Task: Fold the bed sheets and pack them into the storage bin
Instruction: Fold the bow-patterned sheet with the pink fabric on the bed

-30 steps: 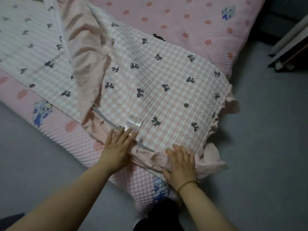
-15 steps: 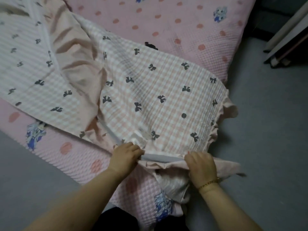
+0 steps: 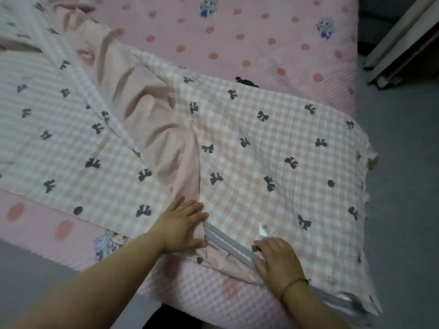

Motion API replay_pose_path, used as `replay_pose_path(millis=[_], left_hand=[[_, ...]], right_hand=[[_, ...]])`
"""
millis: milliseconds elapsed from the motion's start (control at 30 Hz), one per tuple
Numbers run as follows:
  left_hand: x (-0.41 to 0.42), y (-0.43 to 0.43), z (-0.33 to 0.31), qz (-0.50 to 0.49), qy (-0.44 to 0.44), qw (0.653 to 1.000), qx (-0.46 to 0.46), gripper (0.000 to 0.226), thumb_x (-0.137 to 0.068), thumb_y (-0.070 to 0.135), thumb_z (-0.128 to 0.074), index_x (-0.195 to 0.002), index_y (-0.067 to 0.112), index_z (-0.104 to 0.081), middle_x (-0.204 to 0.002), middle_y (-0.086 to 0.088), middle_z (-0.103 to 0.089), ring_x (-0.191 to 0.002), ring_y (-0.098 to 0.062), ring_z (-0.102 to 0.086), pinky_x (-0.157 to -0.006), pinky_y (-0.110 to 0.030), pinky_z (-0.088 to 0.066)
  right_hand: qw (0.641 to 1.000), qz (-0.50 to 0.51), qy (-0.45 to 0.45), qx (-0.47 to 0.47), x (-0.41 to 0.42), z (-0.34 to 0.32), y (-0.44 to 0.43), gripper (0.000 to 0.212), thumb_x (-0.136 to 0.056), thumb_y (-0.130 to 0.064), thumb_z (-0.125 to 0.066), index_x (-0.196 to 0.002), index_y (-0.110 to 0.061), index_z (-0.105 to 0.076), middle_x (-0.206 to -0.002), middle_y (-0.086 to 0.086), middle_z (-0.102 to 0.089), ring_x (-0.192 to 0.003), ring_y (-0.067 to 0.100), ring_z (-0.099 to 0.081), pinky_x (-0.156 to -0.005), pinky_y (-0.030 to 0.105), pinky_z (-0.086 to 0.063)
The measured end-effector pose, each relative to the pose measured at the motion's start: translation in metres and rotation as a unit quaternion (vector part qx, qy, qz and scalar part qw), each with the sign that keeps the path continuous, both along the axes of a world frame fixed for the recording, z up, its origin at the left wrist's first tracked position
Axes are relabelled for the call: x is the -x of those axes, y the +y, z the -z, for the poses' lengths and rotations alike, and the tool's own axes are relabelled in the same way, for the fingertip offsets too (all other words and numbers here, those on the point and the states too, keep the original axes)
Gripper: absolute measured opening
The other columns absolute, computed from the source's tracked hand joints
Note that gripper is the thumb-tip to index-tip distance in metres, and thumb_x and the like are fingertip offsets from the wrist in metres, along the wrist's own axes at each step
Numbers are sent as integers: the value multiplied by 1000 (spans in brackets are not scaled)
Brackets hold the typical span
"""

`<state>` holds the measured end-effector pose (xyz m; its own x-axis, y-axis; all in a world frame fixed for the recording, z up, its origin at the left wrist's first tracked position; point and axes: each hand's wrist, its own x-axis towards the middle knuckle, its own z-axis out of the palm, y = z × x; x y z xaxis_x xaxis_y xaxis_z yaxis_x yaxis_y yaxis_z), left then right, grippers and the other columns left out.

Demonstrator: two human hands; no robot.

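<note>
Grey elastic band (image 3: 228, 243), sewn along the near hem of the checked bed sheet (image 3: 261, 150), is gripped by the right hand (image 3: 278, 260), whose fingers are curled down over it. A gold bracelet (image 3: 294, 281) is worn on that wrist. The left hand (image 3: 183, 224) is laid flat with fingers spread, pressed on the sheet where the band's other end meets a fold of plain pink underside (image 3: 154, 119). A white label (image 3: 262, 230) is seen just beyond the right hand's knuckles.

The sheet, printed with dark bows, is spread across the near part of the bed over a pink quilted cover (image 3: 237, 32) marked with red dots and cartoon figures. Its near hem is bunched at the bed's near edge between the hands. Its frilled right edge is hung just past the bed's right side, and to the left the sheet is carried out of view.

Bare quilted cover is left beyond the sheet's far edge, where a small dark thing (image 3: 245, 81), too little shown to be identified, is half covered. Grey floor (image 3: 403, 210) lies open along the bed's right side and at lower left. Pale boards (image 3: 403, 39) are seen at the top right corner, well apart from the sheet.
</note>
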<state>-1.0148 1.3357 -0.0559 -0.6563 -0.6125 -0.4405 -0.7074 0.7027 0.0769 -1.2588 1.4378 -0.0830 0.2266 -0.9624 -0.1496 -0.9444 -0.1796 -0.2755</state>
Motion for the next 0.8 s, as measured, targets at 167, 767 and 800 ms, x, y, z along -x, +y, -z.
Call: replay_pose_path(millis=[167, 767, 800], left_hand=[[-63, -60, -3, -10, -53, 994, 95, 45, -84, 27, -37, -121, 18, -61, -131, -11, -55, -123, -24, -52, -111, -38, 0], [-106, -154, -31, -71, -55, 995, 36, 32, -97, 31, -40, -126, 29, -55, -119, 5, -60, -103, -15, -56, -81, -18, -40], [-116, -147, -44, -105, -37, 993, 45, 31, -94, 30, -48, -123, 28, -58, -113, 2, -63, -97, -17, -60, -72, -18, -41]], right_hand=[[992, 80, -48, -89, -107, -18, -68, 36, -75, -41, -41, -75, -23, -72, -70, -8, -67, -66, 14, -64, -62, 18, -51], [939, 104, -126, -304, -188, -34, -174, 69, -90, -31, -52, -146, -24, -13, -147, 3, -26, -131, 22, -31, -107, 32, -32], [954, 68, -103, -274, -196, -39, -178, 69, -89, -32, -52, -146, -23, -14, -146, 3, -26, -132, 23, -28, -109, 32, -29]])
